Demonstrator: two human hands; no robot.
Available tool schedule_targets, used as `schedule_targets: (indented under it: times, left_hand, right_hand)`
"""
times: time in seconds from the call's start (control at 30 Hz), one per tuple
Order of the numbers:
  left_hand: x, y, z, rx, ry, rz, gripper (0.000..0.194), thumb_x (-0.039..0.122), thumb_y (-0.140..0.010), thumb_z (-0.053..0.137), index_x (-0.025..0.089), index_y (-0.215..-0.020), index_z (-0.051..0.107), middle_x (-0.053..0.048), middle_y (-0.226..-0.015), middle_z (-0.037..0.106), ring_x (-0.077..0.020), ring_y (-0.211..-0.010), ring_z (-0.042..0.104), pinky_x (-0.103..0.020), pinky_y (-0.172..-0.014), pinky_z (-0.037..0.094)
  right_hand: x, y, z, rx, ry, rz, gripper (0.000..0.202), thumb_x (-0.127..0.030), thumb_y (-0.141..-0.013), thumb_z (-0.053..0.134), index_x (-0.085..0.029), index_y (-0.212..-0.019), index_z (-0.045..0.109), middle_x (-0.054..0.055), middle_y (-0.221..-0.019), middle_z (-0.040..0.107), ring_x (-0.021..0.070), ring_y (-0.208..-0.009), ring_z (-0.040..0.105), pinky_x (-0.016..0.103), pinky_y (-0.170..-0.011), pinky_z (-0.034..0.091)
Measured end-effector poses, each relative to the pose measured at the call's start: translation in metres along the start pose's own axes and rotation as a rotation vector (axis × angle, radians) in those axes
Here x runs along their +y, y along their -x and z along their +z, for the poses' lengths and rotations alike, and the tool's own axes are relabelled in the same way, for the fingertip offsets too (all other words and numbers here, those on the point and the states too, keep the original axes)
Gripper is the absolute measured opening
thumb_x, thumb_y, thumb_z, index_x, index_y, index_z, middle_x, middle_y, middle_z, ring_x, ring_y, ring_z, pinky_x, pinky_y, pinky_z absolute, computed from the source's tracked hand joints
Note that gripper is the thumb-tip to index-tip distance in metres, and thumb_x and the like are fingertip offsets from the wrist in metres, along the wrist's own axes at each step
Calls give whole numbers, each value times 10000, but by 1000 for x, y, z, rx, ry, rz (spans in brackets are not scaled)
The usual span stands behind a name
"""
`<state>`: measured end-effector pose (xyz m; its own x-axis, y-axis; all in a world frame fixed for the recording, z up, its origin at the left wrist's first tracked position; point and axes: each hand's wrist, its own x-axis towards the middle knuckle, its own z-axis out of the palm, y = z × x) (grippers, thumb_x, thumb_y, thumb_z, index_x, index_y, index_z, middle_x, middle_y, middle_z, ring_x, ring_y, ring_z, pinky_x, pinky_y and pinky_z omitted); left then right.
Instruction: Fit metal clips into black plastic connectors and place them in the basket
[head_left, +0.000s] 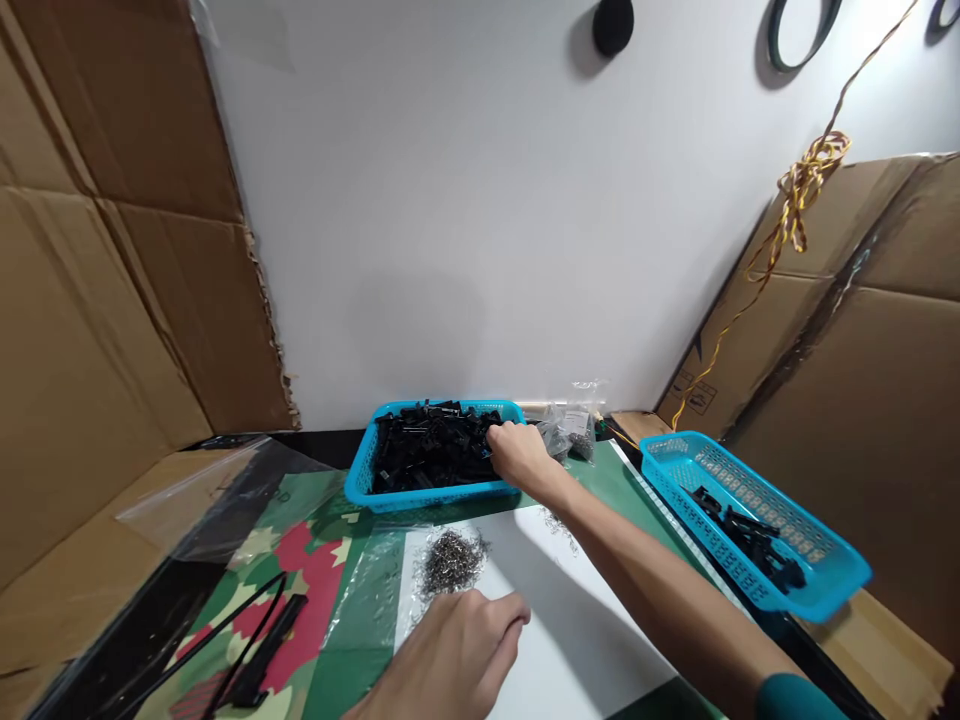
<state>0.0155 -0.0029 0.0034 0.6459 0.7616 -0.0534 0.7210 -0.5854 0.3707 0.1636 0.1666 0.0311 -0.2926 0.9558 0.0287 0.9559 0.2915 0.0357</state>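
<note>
Nearest the camera, at the bottom centre of the frame, the left hand (461,645) is over a white sheet (562,625), its fingers curled in; I cannot tell whether they pinch anything small. At the far left stands brown cardboard (82,270), with a clear plastic bag (199,505) lying flat at the lower left. Below that, a camouflage-patterned cloth (304,555) bears a long black piece (271,650). Just beyond the left hand, a pile of small metal bits (452,562) sits on the sheet. Behind it, at the middle of the frame, a blue basket (431,497) is heaped with black plastic parts (431,445). The right hand (517,455) reaches to the basket's right end, fingers bent down at the parts; whether they grip one is hidden. Just right of it stand small clear bags (577,435). At the right, a second basket (836,582) holds fewer black parts, below a hanging yellow-brown cord (806,185).
</note>
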Motion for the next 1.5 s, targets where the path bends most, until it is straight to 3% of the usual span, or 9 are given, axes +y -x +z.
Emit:
schedule_targets:
  times: [0.33, 0.53, 0.67, 0.8, 0.9, 1.1, 1.2, 1.37, 1.5]
  left_hand:
    - [0, 4, 0, 106, 174, -51, 383, 275, -1096, 363, 280, -1173, 739, -35, -837, 754, -260, -826, 734, -328, -688, 379]
    - [-7, -2, -1, 253, 351, -171, 387, 355, -1090, 393, 274, -1252, 735, -47, -1007, 800, -259, -925, 734, -330, -777, 470]
    - [-7, -5, -4, 325, 707, -232, 455, 535, -1096, 395, 228, -1182, 720, -36, -894, 722, -193, -709, 650, -287, -620, 450]
    - [-5, -8, -11, 175, 1374, -243, 546, 676, -1045, 426, 225, -1297, 601, -21, -965, 675, -85, -454, 492, -221, -404, 287]
    - [-5, -11, -16, 153, 1490, -258, 512, 670, -983, 581, 227, -1240, 583, -19, -983, 681, -63, -443, 521, -186, -381, 305]
    - [-12, -19, -9, 299, 1206, -270, 472, 641, -911, 698, 184, -938, 585, 22, -857, 623, -26, -409, 467, -168, -374, 312]
    - [-15, -18, -2, 405, 1093, -261, 439, 604, -910, 727, 208, -1013, 569, 30, -935, 604, -20, -448, 462, -170, -421, 372]
    - [-14, -9, 3, 290, 918, -218, 527, 531, -999, 660, 286, -1438, 500, -1, -998, 670, -86, -568, 547, -207, -508, 447]
    - [-13, -6, 0, 338, 753, -158, 358, 477, -1021, 643, 248, -1291, 695, 27, -753, 631, -118, -561, 535, -230, -519, 445]
  right_hand:
    - [11, 14, -15, 163, -68, -36, 170, -198, -1038, 594, -148, -1118, 734, 158, -1022, 777, 283, -978, 754, 341, -811, 524]
    - [21, 45, -29, 392, -276, -4, 274, -334, -1097, 503, -199, -1206, 716, 41, -823, 733, 181, -734, 661, 276, -682, 419]
    - [23, 74, -20, 543, -860, -90, 297, -461, -1039, 617, -194, -1021, 746, -40, -616, 536, 132, -566, 465, 255, -563, 365]
    - [11, 101, 7, 594, -1368, -73, 237, -440, -950, 751, -204, -963, 742, -55, -607, 499, 112, -529, 393, 254, -506, 321]
    - [2, 114, 26, 508, -1488, -40, 255, -460, -959, 746, -211, -1009, 724, -29, -699, 577, 105, -512, 424, 257, -479, 324]
    - [4, 125, 39, 260, -1651, -62, 326, -508, -887, 823, -205, -964, 730, -18, -776, 592, 68, -505, 322, 249, -460, 218]
    - [7, 128, 41, 60, -1776, -47, 359, -520, -842, 859, -194, -925, 735, -39, -711, 561, 71, -518, 324, 238, -464, 225]
    - [5, 135, 46, -254, -1930, 44, 425, -537, -750, 918, -162, -876, 764, -44, -657, 571, 67, -506, 328, 237, -451, 200]
    - [8, 138, 46, -331, -1969, 86, 428, -510, -709, 946, -152, -874, 780, -64, -596, 574, 43, -459, 233, 240, -449, 138]
